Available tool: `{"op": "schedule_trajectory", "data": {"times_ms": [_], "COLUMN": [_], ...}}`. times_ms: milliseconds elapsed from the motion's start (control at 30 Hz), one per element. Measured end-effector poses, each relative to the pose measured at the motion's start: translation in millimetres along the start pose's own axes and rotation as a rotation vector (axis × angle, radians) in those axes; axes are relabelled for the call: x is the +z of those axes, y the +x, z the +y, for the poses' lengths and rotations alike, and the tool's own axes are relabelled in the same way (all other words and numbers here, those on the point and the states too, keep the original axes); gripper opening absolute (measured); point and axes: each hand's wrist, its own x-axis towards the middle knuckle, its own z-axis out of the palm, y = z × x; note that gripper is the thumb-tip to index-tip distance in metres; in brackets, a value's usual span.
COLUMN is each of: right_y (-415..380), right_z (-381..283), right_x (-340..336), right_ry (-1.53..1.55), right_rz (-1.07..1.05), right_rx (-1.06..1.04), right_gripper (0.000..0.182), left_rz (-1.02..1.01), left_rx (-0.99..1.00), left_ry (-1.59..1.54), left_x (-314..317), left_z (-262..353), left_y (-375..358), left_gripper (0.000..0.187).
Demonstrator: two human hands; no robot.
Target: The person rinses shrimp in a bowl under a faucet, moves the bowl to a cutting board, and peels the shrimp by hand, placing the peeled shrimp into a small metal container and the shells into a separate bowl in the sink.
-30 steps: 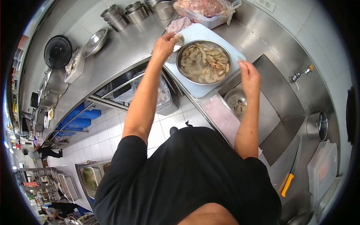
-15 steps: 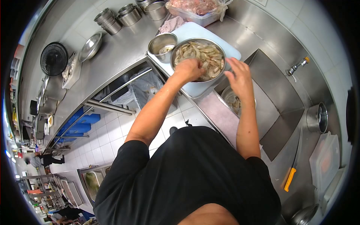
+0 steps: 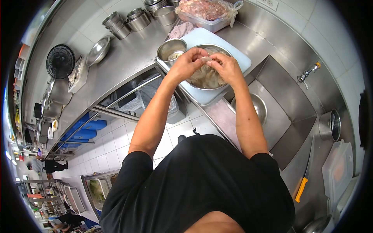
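Note:
My left hand [image 3: 187,66] and my right hand [image 3: 227,69] meet over a round metal bowl [image 3: 206,88] of raw shrimp. Between their fingertips they pinch a pale shrimp [image 3: 206,59]; the fingers partly cover it. Loose grey shrimp [image 3: 210,75] show in the bowl below my hands. Left of this bowl a smaller metal bowl [image 3: 166,47] holds some pale pieces. Both bowls stand on a light-blue cutting board [image 3: 240,56]. Behind my right forearm, another metal bowl [image 3: 259,109] sits in the sink, partly hidden.
A plastic tub of bagged pink meat [image 3: 206,11] stands behind the board. The sink [image 3: 289,91] lies to the right, with a tap [image 3: 309,72] on its wall. A yellow-handled knife [image 3: 301,189] rests on the counter near a metal pot [image 3: 329,125]. A pink cloth [image 3: 222,116] lies along the sink's edge.
My left hand has come up out of the shrimp. My right hand has moved left from beside the bowl to join it, and both now hold a shrimp. The camera view shifted slightly.

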Motion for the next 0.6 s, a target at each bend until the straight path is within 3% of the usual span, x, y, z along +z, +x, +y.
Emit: {"op": "schedule_trajectory", "data": {"times_ms": [233,300,400,433,533,600], "right_y": [-15,-19,-38,-51,-84,-109], "right_z": [-1,3,4,-4,17,59], "right_x": [-30,-39,-60,-70,-91,-98], "right_ry": [-0.297,-0.345,-0.285,-0.26,-0.288,-0.542], "right_rz": [0.014,0.049,0.101,0.152,0.268,0.196], "right_rx": [-0.333,-0.39,-0.225,-0.012,0.296,0.198], "right_gripper": [0.015,0.014,0.013,0.014,0.017,0.02], "left_rz": [-0.185,-0.086,0.016,0.034,0.007,-0.093], "left_rx": [-0.237,-0.218,-0.155,-0.135,-0.009,0.052], "left_ry": [-0.181,-0.132,0.12,0.273,0.811,1.108], "left_x": [3,11,6,3,-3,-6], "left_z": [0,5,-2,-1,-29,-47], "left_y": [17,18,24,22,19,12], "left_gripper": [0.021,0.02,0.022,0.023,0.025,0.025]}}
